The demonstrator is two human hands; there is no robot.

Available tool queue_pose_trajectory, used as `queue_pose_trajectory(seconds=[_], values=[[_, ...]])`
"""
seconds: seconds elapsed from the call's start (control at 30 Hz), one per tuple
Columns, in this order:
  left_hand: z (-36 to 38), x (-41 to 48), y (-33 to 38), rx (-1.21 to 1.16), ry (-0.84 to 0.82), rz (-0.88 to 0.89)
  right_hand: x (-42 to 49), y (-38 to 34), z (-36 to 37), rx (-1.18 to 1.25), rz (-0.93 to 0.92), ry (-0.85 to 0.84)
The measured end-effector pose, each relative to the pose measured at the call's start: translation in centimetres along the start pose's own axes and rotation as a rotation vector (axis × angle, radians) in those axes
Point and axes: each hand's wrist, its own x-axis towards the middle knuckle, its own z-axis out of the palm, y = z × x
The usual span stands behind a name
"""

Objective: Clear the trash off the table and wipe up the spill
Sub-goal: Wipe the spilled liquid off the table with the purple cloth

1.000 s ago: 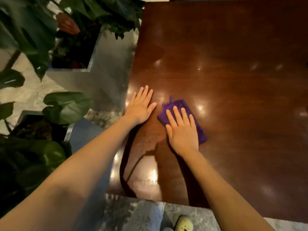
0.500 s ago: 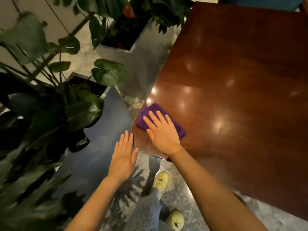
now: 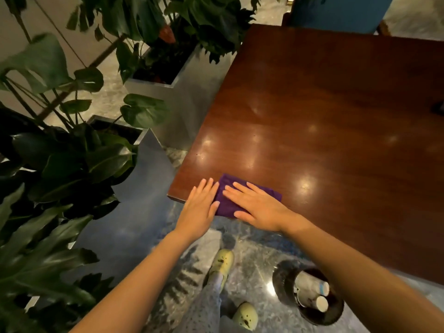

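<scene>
Glossy table (image 3: 324, 121) shows no trash; cups sit in bin (image 3: 310, 296) below my right hand (image 3: 257, 207), pressed flat on cloth (image 3: 224, 203); left hand (image 3: 200, 207) flat alongside; wiping apparently nearly done.

A dark glossy wooden table (image 3: 336, 121) fills the right and centre of the frame. At its near left corner lies a folded purple cloth (image 3: 229, 200), partly over the edge. The right hand (image 3: 257, 207) presses flat on the cloth, fingers spread; the left hand (image 3: 200, 209) lies flat just beside it at the corner, its fingers touching the cloth. At lower right a black bin (image 3: 286, 284) on the marble floor (image 3: 252, 255) holds paper cups (image 3: 312, 288). Leafy plants (image 3: 72, 159) in metal planters (image 3: 185, 97) fill the left.
</scene>
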Motion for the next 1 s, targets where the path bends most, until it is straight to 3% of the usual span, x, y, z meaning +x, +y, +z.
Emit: queue_pose_trajectory(seconds=[0.07, 0.17, 0.27, 0.47, 0.6, 0.73, 1.0], values=[[0.1, 0.8, 0.9, 0.037, -0.020, 0.060, -2.2, 0.5, -0.3, 0.126, 0.136, 0.096], [-0.3, 2.3, 2.2, 0.083, -0.089, 0.149, -4.6, 1.2, 0.3, 0.033, 0.322, 0.223], [-1.4, 3.6, 2.8, 0.128, -0.201, 0.153, -4.9, 0.7, 0.3, 0.012, 0.410, 0.206], [-3.1, 5.1, 3.9, 0.303, -0.233, 0.163, -3.5, -0.2, -0.8, 0.082, 0.570, 0.189], [-3.8, 6.2, 5.3, 0.336, -0.320, 0.191, -4.2, 0.3, -1.3, 0.288, 0.735, 0.202], [-5.4, 8.1, 7.3, 0.179, -0.403, 0.233, -6.9, 2.2, -3.1, 0.498, 0.751, 0.204], [-8.3, 14.2, 17.6, -0.041, -0.442, 0.480, -16.0, 6.3, -8.7, 1.047, 0.883, 0.629]])
